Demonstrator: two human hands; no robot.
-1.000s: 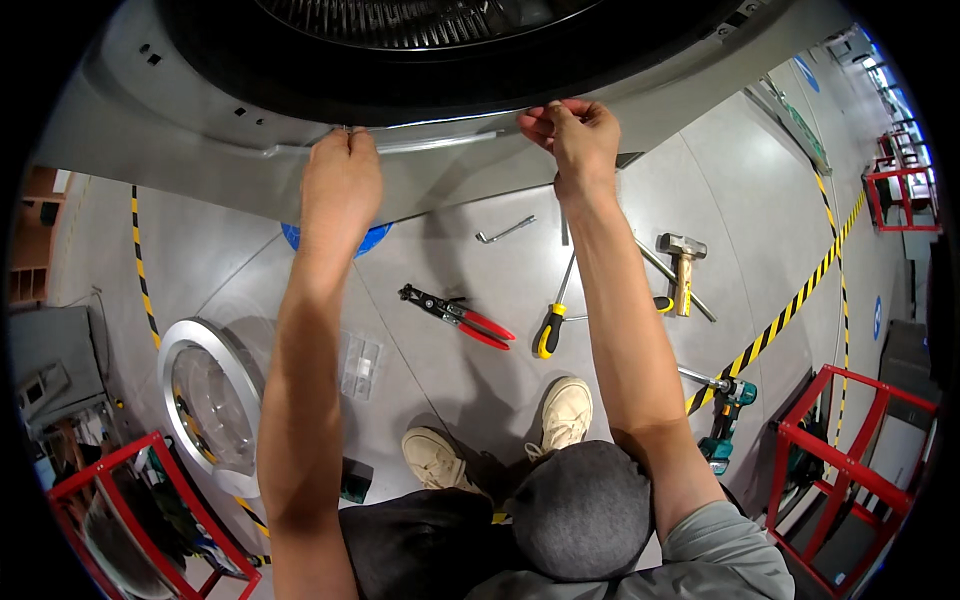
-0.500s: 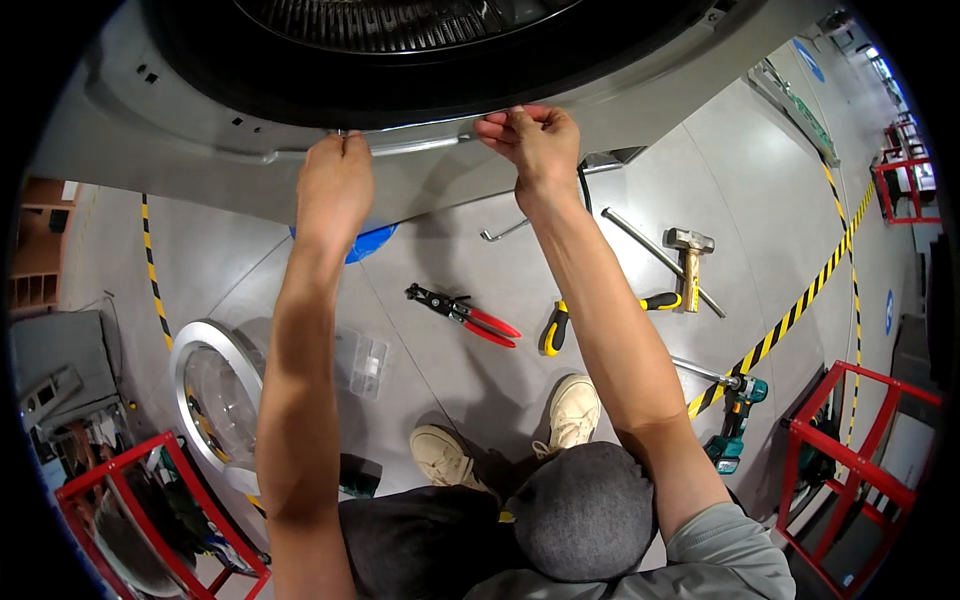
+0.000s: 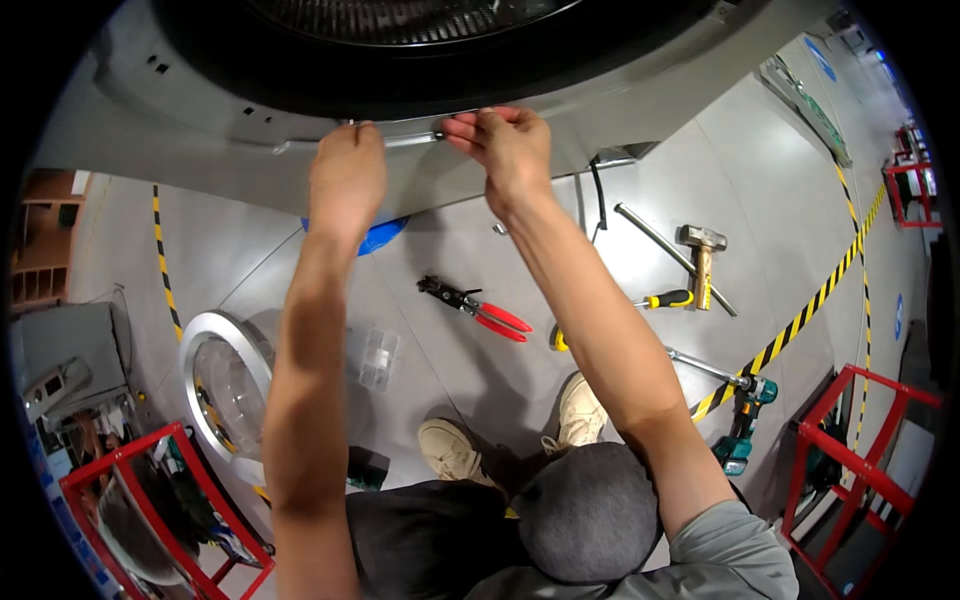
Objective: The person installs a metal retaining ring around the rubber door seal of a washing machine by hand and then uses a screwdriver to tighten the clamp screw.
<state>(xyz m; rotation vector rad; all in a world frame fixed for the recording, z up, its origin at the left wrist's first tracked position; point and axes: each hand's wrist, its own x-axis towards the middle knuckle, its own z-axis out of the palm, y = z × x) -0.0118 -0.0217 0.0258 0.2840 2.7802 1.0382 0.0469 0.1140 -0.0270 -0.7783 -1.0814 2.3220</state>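
The light grey front panel (image 3: 600, 125) of a washing machine spans the top, with a black rubber door seal (image 3: 400, 90) round its opening and the metal drum (image 3: 420, 22) inside. A thin metal wire ring (image 3: 425, 119) runs along the seal's lower edge. My left hand (image 3: 347, 175) is closed on this wire, fingertips hidden at the edge. To its right, my right hand (image 3: 508, 155) pinches at the wire between thumb and forefinger, its other fingers bent loosely. Between and below the hands lies a shiny raised lip (image 3: 400, 140) of the panel.
On the floor lie red-handled pliers (image 3: 475, 308), a hammer (image 3: 702, 262), a metal bar (image 3: 660, 245), a yellow-black screwdriver (image 3: 668, 299) and a cordless driver (image 3: 742, 425). A round door (image 3: 210, 385) and clear plastic box (image 3: 380, 358) lie left. Red-framed carts (image 3: 165, 500) stand at both sides.
My right hand has slid left along the seal edge, nearer my left hand. My left hand has shifted slightly right. The whole view has moved a little.
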